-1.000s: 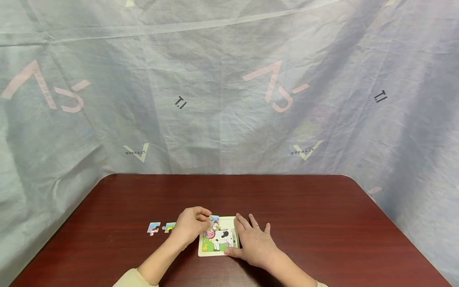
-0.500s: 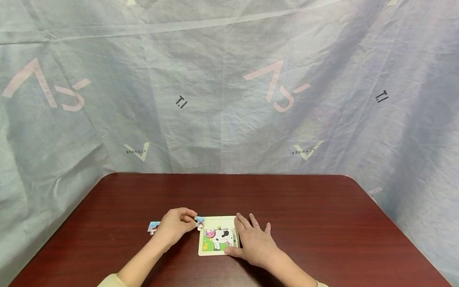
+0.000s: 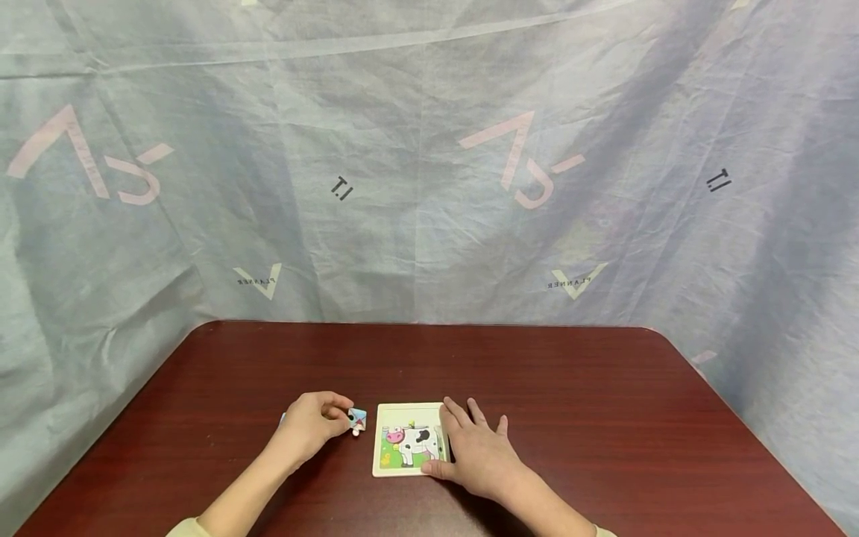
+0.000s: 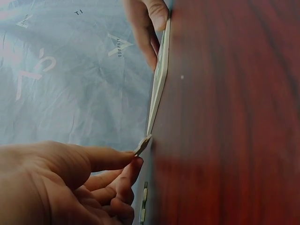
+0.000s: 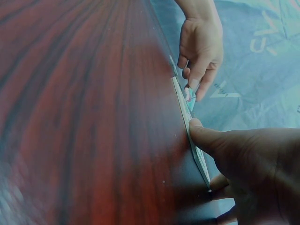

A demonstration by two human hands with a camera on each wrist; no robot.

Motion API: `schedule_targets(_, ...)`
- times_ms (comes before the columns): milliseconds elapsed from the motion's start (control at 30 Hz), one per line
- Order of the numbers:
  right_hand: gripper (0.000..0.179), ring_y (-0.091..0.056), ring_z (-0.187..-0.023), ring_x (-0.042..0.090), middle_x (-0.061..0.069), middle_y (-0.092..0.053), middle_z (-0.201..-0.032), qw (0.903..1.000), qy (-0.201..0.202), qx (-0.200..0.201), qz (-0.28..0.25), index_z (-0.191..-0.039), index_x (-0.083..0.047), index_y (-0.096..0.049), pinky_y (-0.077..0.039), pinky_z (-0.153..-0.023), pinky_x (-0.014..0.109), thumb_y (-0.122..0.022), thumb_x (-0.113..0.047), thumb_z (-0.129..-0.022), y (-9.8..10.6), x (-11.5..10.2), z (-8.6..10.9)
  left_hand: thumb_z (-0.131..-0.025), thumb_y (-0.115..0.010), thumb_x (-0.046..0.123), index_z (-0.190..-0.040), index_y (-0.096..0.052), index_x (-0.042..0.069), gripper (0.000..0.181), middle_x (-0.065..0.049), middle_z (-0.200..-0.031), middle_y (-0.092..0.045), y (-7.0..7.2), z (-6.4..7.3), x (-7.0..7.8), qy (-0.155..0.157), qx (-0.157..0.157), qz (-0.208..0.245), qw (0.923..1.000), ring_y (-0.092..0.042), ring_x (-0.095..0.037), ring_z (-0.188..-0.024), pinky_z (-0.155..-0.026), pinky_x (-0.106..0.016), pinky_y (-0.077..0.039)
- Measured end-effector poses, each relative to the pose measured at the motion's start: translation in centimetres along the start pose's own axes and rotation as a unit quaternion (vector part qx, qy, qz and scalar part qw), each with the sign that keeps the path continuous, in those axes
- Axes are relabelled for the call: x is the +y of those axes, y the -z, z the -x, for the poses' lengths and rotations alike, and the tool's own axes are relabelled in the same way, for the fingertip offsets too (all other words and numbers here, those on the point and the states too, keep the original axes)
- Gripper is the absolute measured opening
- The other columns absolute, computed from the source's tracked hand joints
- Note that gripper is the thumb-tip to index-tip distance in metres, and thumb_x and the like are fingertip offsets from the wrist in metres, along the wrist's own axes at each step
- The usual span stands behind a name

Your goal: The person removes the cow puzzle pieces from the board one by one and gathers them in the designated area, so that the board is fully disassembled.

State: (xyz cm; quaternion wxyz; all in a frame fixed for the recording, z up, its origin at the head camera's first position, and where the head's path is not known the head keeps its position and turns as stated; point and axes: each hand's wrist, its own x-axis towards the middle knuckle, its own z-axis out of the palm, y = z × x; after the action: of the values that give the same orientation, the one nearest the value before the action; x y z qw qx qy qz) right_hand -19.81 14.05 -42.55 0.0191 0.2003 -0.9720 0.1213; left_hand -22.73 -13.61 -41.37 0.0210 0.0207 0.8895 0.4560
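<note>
My left hand (image 3: 310,425) pinches a small jigsaw piece (image 3: 359,420) between thumb and fingertips, just left of the wooden puzzle tray (image 3: 377,451). Pale blue with a little red shows on the piece, and it tilts in the left wrist view. Inside the tray, joined pieces make a cow picture (image 3: 416,444) on green; the tray's upper strip shows its bare pale base. My right hand (image 3: 479,451) rests along the tray's right side, fingers spread and fairly straight, thumb on the front right corner.
A blue sliver of a loose piece (image 3: 282,419) peeks out behind the left hand, which hides the rest. One loose piece (image 4: 144,201) lies flat on the table in the left wrist view. A grey printed cloth (image 3: 416,186) hangs behind the dark red table (image 3: 570,388).
The left hand has carried the jigsaw piece leftward from over the tray's upper left corner to beside the tray, covering the loose pieces there. My right hand has stayed on the tray.
</note>
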Motion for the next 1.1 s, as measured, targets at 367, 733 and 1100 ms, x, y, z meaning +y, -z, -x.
schedule_targets(367, 0.093, -0.037, -0.140, 0.048, 0.012, -0.042, -0.156, 1.0000, -0.001, -0.002, 0.001, -0.148, -0.003, -0.046, -0.027, -0.091, 0.084, -0.074, -0.062, -0.081, 0.01, -0.04, -0.02, -0.081, -0.074, 0.000, -0.099, -0.074, 0.007, 0.020, 0.005, -0.075, -0.062, 0.11, 0.00, -0.17, -0.021, 0.020, -0.053, 0.9982, -0.053, -0.013, -0.072, -0.068, -0.033, -0.043)
schedule_targets(733, 0.093, -0.037, -0.140, 0.047, 0.012, -0.041, -0.156, 1.0000, 0.000, -0.001, -0.001, -0.148, -0.004, -0.046, -0.027, -0.091, 0.085, -0.073, -0.062, -0.082, -0.04, -0.03, -0.01, -0.086, -0.075, 0.003, -0.105, -0.072, 0.004, 0.019, 0.003, -0.079, -0.061, 0.18, 0.07, -0.21, -0.023, 0.016, -0.052, 0.9982, -0.053, -0.015, -0.074, -0.067, -0.034, -0.044)
schedule_targets(1100, 0.061, -0.031, -0.142, 0.052, 0.016, -0.035, -0.158, 0.9992, 0.024, -0.027, -0.014, -0.148, -0.048, -0.045, -0.023, -0.092, 0.086, -0.064, -0.060, -0.091, 0.31, 0.20, 0.28, -0.091, -0.074, 0.008, -0.104, -0.072, 0.007, 0.014, 0.002, -0.081, -0.061, -0.52, 0.25, 0.42, -0.038, 0.010, -0.037, 0.9985, -0.053, -0.016, -0.071, -0.061, -0.033, -0.043)
